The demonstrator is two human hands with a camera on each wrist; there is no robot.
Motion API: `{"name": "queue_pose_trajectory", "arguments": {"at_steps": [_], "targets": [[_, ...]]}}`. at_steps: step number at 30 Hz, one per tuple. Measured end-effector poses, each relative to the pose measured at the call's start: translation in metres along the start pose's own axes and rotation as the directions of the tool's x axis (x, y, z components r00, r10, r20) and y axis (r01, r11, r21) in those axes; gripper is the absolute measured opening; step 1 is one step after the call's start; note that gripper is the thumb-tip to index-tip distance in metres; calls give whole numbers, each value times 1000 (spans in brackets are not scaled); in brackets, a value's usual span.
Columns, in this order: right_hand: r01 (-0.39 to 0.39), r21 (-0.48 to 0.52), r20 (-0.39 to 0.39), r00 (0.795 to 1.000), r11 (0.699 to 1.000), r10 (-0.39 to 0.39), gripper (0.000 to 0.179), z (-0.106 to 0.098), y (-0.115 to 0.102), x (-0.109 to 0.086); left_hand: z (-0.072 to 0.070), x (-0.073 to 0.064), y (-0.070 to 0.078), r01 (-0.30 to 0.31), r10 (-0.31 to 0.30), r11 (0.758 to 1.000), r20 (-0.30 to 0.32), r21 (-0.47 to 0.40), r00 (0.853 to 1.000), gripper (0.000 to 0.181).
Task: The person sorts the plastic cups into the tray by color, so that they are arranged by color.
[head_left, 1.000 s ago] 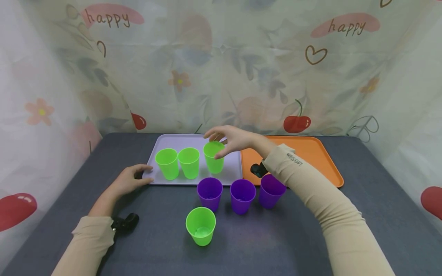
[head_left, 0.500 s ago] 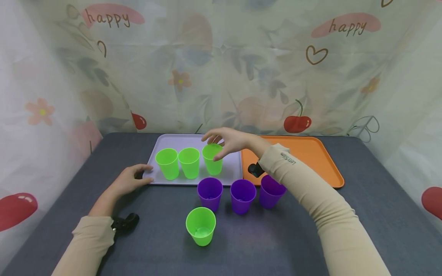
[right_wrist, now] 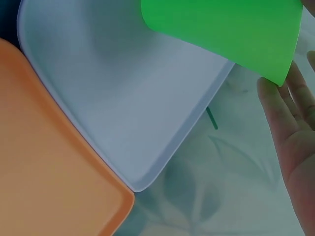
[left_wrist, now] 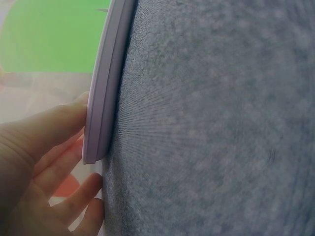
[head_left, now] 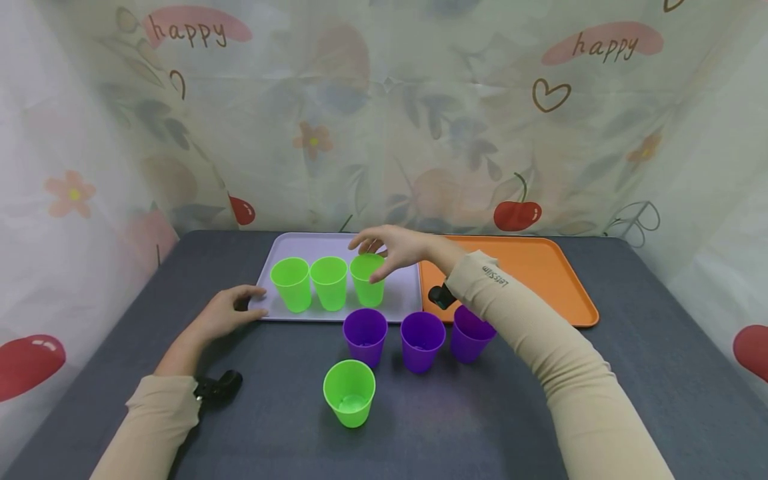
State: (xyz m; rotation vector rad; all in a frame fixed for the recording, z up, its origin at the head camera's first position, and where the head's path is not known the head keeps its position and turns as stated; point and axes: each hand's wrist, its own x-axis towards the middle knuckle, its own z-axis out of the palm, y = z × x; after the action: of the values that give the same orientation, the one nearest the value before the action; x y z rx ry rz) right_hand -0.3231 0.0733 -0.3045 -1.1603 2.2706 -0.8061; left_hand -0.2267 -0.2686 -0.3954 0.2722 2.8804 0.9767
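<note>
My right hand [head_left: 399,248] holds a green plastic cup [head_left: 367,288] upright by its rim, at the right part of the lavender tray [head_left: 390,310]. In the right wrist view, fingertips touch the rim of that green cup [right_wrist: 231,34]. Two more green cups stand side by side on the tray, a left one [head_left: 292,293] and a middle one [head_left: 329,291]. My left hand [head_left: 225,312] touches the tray's left edge with fingers spread in a C. The left wrist view has the thumb [left_wrist: 64,118] against the tray rim [left_wrist: 106,83].
An orange tray [head_left: 540,273] adjoins the lavender one on the right. In front stand three purple cups, left [head_left: 365,340], middle [head_left: 422,343] and right [head_left: 471,337], the last partly behind my right sleeve. Nearer, a fourth green cup [head_left: 350,397] stands on the dark table [head_left: 444,433].
My right hand has lowered slightly and shifted a little left with the green cup, bringing it closer to the other two on the tray. The left hand has stayed put.
</note>
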Motion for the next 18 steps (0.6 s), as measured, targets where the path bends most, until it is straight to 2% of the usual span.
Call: {"name": "queue_pose_trajectory", "arguments": {"at_steps": [10, 18], "targets": [[5, -8, 5, 1000, 1000, -5, 68, 1, 2, 3, 0, -1, -1, -13, 13, 1000, -4, 1, 1000, 50], [1, 0, 12, 1000, 1000, -1, 68, 3, 1, 2, 0, -1, 1, 6, -6, 1000, 5, -7, 1000, 51]]}}
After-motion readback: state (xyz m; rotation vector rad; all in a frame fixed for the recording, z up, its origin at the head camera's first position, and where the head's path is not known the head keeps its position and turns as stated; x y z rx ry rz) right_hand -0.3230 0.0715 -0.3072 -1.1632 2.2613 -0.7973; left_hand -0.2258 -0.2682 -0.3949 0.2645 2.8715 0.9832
